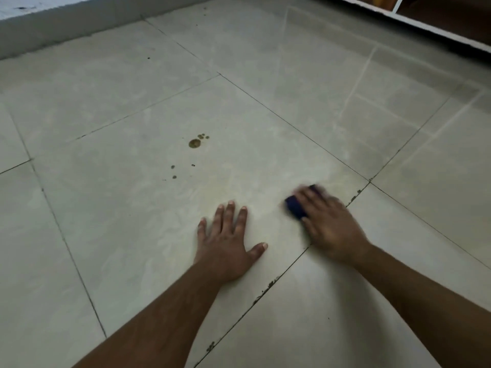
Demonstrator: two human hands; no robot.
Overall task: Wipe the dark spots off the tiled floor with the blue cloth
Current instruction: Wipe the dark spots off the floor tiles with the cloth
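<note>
Floor (132, 235) fills the whole view, pale grey tiles with dark grout lines, and the landmark for everything here is the biggest brown spot (194, 143), sitting mid-tile. Beyond that spot and off to the left runs a low grey wall base (66, 25); beyond it to the right, a white-framed shelf unit (425, 25) lines the far edge.

Down to the hands now. The left hand (225, 240) lies on the near side of the big spot, fingers straight and spread, palm flat on the tile, holding nothing; it looks like a prop for the body. The right hand (326, 221) is nearer than the spot and well off to its right, blurred with motion, fingers pressed down over the blue cloth (295, 207), which shows only as a dark blue wad poking out under the fingertips. Whether the fingers curl round the cloth or just press it flat, I cannot tell through the blur.

Smaller still: three tiny droplets (203, 136) sit just beyond the big spot, and a scatter of specks (173, 171) lies just this side of it. A few dots (198, 25) sit far beyond it, near the wall base.

Judging by this, the scrubbing is under way on a patch away from the main stains, all of which are still to do. The next move calls for sweeping the cloth leftward and away, onto that cluster, with firm pressure.
</note>
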